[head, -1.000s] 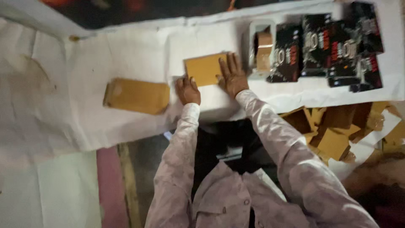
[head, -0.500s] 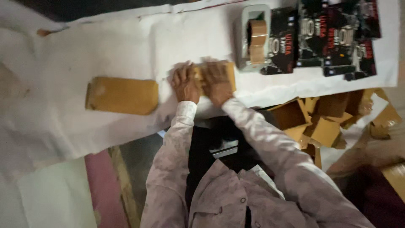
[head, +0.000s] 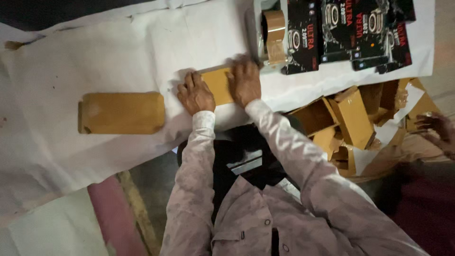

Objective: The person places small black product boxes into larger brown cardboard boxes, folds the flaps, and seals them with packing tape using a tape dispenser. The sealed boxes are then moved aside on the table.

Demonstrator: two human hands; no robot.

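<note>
Head view: the small brown cardboard piece [head: 219, 85] lies flat on the white paper-covered table [head: 95, 57], directly ahead of the person and near the table's front edge. The left hand [head: 195, 93] presses palm-down on its left end, and the right hand [head: 244, 81] presses palm-down on its right end. The hands sit close together but apart, with a strip of bare cardboard visible between them; neither hand is closed around the piece, both lie flat on top with fingers spread. The long axis of the piece runs left to right with a slight tilt, the right end farther from the person than the left. Both hands are in contact, so neither is nearer; the right hand covers the farther end. A larger flat brown envelope [head: 122, 113] lies well apart to the left, untouched. A roll of brown packing tape [head: 274, 35] stands just beyond the right hand, beside a row of black printed boxes [head: 350, 33]. Open brown cartons [head: 343, 123] are heaped below the table edge on the right. Another person's hand [head: 438, 128] shows at the far right edge.
</note>
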